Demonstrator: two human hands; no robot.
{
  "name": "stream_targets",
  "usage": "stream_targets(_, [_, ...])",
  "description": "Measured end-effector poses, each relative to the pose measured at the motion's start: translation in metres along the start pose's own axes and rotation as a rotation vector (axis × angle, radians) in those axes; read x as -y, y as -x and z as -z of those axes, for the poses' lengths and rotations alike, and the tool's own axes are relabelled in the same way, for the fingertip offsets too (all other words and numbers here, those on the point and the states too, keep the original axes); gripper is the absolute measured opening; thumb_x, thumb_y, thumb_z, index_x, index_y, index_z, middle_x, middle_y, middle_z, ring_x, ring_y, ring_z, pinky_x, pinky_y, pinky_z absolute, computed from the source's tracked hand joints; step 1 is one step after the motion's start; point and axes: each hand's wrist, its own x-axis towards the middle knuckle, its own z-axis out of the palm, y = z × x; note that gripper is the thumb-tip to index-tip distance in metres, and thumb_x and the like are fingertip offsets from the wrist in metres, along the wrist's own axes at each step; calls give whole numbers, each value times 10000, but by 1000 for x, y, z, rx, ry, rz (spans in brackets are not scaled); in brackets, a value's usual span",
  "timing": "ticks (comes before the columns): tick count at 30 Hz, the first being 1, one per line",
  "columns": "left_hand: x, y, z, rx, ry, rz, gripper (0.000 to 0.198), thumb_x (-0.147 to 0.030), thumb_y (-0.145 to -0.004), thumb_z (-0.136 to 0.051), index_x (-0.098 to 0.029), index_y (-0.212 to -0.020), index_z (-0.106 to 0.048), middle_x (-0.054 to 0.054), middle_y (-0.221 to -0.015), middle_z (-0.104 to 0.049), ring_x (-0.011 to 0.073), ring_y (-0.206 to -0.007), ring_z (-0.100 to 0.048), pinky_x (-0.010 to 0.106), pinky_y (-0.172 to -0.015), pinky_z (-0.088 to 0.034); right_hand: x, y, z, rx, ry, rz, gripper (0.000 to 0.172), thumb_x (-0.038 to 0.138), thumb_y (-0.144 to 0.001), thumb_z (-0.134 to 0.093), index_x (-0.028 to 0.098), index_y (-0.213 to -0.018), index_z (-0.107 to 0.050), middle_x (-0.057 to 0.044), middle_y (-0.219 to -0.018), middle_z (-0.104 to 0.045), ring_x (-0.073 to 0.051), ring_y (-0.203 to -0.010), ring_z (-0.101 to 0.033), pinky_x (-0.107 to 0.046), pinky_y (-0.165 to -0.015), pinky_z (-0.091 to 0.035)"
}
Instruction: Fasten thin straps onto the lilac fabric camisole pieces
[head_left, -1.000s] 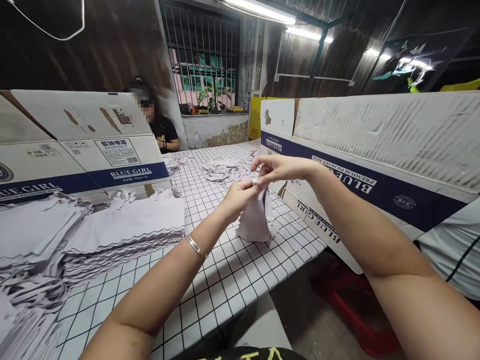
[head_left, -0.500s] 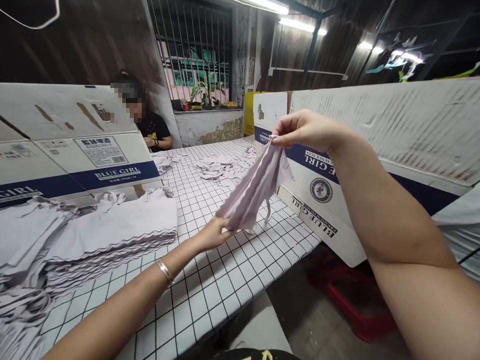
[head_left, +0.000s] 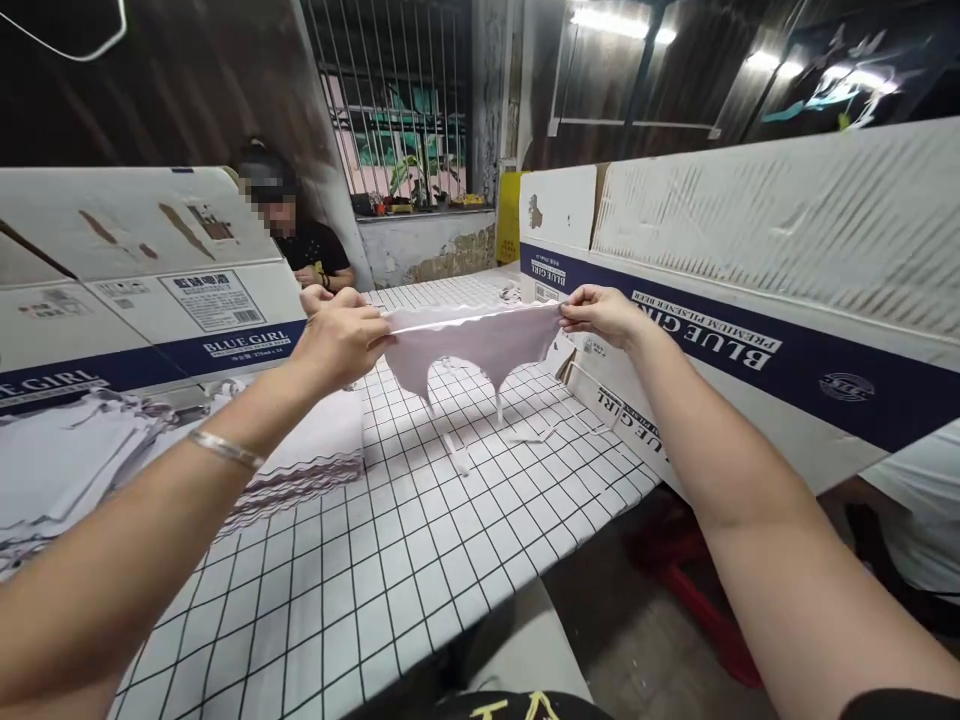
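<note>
Left box: "BLUE GIRL" is printed in white on the dark blue band of a white cardboard box (head_left: 142,320); "E GIRL" can be read farther left.
Label panel: blurred Chinese characters are borne by a pale rectangular printed panel (head_left: 217,300).
Right box: "BLUE GIRL" and "PREMIUM PILSENER BEER" are shown upside down on a long white-and-blue cardboard box (head_left: 795,235); smaller "BLUE GIRL" is repeated at its far end.
Lower flap: inverted "BLUE GIRL" is partly covered on a white cardboard flap (head_left: 600,392).
</note>
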Motion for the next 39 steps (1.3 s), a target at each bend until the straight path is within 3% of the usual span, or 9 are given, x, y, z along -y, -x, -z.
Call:
stream_targets(8, [-158, 179, -15, 117, 59, 26, 251, -17, -872, -469, -158, -956, -660, 47, -844, -738, 235, -878, -608, 438, -832, -251, -123, 146, 2, 193, 323, -115, 348, 470, -658, -772, 158, -766, -660, -68, -813, -708, -209, -793, -661, -373, -779, -524])
stream_targets(12, [-198, 227, -14, 124, 203, 145, 189, -58, -872, -529, -177, -970, -639, 25, -856, -736, 216, -841, -618, 434, -824, -248, -164, 213, 3, 156, 316, -214, 284, 441, -726, -712, 169, -785, -660, -98, -979, -709, -238, -939, -655, -376, -868, -505])
stream_targets(18, [-210, 229, 13, 175, 468, 267, 189, -187, -854, -625, -205, -1042, -644, 111, -1125, -677, 266, -1037, -589, 429, -868, -328, -134, 239, 4, 226, 536, -133, 257, 316, -841, -575, 234, -1065, -671, -86, -1277, -607, -267, -1217, -544, -439, -1050, -410])
stream_targets(22, [-211, 223, 10, 306, 414, 166, 384, -312, -908, -571, -201, -1274, -565, 137, -1331, -580, 313, -1229, -509, 459, -970, -312, -118, 237, -40, 340, 637, 83, 452, 376, -923, -502, 339, -1372, -477, -15, -1523, -359, -235, -1424, -287, -466, -1163, -252])
stream_targets(25, [-209, 228, 4, 339, 334, 181, 366, -394, -935, -517, -197, -1232, -601, 112, -1273, -630, 318, -1167, -566, 479, -972, -282, -126, 235, -75, 585, 691, 173, 503, 418, -952, -455, 335, -1443, -386, -15, -1543, -315, -219, -1444, -234, -486, -1190, -169])
stream_targets(28, [-209, 237, 6, 277, 260, 265, 297, -376, -940, -517, -185, -1121, -655, 106, -1180, -685, 318, -1080, -615, 491, -927, -274, -140, 237, -88, 622, 777, 219, 503, 429, -974, -399, 308, -1461, -361, -29, -1543, -310, -218, -1449, -215, -504, -1192, -137])
stream_targets(32, [-203, 239, 16, 203, 159, 378, 149, -280, -904, -585, -172, -894, -687, 63, -933, -748, 269, -883, -650, 474, -861, -281, -150, 239, -81, 658, 866, 225, 507, 463, -958, -423, 299, -1438, -409, -43, -1539, -318, -258, -1442, -234, -541, -1173, -160])
stream_targets(35, [-183, 223, 15, 270, 170, 444, 193, -263, -902, -571, -167, -759, -661, 48, -803, -707, 229, -789, -607, 434, -799, -315, -141, 226, -85, 561, 815, 244, 398, 453, -944, -450, 278, -1271, -595, -66, -1393, -531, -274, -1325, -435, -516, -1102, -314])
stream_targets(39, [-162, 194, -1, 311, 201, 473, 289, -307, -943, -472, -135, -812, -664, 107, -847, -668, 237, -823, -563, 388, -739, -373, -122, 176, -142, 308, 661, 124, 370, 526, -900, -480, 207, -846, -659, -78, -866, -691, -229, -842, -622, -376, -772, -479])
